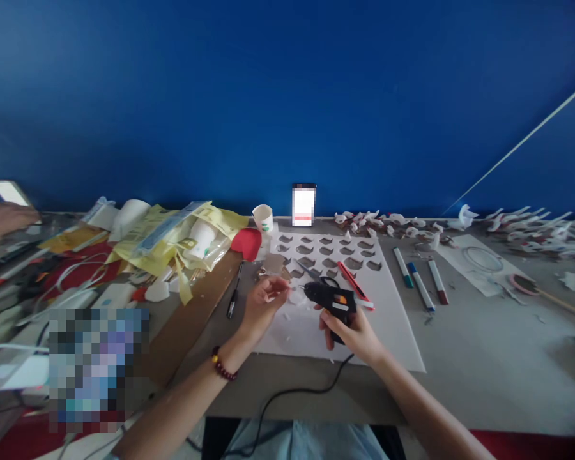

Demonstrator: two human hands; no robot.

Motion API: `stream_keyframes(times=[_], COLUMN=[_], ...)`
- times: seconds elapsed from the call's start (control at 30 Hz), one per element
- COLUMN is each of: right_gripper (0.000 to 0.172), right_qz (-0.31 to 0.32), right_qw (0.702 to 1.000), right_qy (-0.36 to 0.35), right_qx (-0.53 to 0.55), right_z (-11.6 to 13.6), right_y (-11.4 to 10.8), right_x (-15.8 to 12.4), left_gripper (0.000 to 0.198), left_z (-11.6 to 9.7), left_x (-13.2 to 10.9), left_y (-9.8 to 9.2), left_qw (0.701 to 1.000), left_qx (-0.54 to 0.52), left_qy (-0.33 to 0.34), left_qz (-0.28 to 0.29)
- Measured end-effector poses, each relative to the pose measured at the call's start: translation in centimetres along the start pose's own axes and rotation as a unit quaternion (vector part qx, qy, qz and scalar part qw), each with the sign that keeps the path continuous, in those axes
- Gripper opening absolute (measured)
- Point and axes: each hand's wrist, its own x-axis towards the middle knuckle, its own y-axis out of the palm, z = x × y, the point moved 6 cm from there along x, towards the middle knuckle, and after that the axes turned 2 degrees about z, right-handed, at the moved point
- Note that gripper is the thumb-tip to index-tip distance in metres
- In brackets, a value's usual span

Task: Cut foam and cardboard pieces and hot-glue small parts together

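My right hand [352,329] grips a black hot glue gun [328,299] by its handle, its nozzle pointing left. My left hand [267,299], with a beaded bracelet [224,364] on the wrist, has its thumb and fingertips pinched together right at the nozzle. What they pinch is too small to make out. Under both hands lies a white sheet [393,326] with rows of leaf-like cut-outs. Scissors [328,281] and a red utility knife [352,279] rest on it just beyond the gun. The gun's black cord [297,390] runs back toward my lap.
Left are a black pen [234,294], a cardboard strip [191,319], yellow packaging [148,239] and cables. A paper cup [262,218] and a phone [304,206] stand behind. Markers [421,286], a round hand-held piece [524,284] and white paper shapes [531,227] lie right. Another person's hand [9,218] is far left.
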Motion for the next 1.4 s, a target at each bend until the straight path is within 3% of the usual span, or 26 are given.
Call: stream_keyframes(times=[0.37,1.4], right_gripper=[0.038,0.045], right_qz=[0.008,-0.006], right_qw=[0.996,0.995], right_qy=[0.011,0.032], right_qx=[-0.088,-0.094], right_z=[-1.0,-1.1], right_y=[-0.3,-0.3], right_x=[0.2,0.2], left_gripper=[0.025,0.02], left_z=[-0.2,-0.5], left_x=[-0.2,-0.3], left_y=[0.3,0.3], left_qw=[1.0,0.998], left_qx=[0.009,0.035], left_qy=[0.009,0.039], left_qz=[0.015,0.022])
